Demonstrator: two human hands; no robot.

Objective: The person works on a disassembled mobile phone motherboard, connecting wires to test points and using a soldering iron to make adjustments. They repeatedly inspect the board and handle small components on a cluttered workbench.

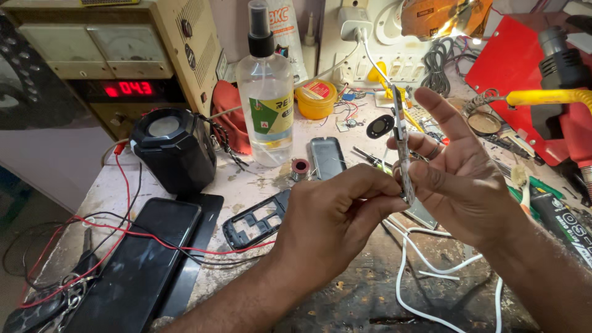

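Both hands up over the bench (259, 185), mid-frame. Right hand (459, 179) holds a narrow circuit board (402, 145) edge-on, upright, thumb and fingers clamped on its lower part, index finger extended. Left hand (336, 216) pinches the board's lower edge, fingertips pressed together on it. Below on the bench: black phone frame (256, 221), grey back cover (327, 157), spray bottle (266, 92), black speaker (174, 148), dark phone (139, 265) under red and black wires (123, 231), white cable (410, 277).
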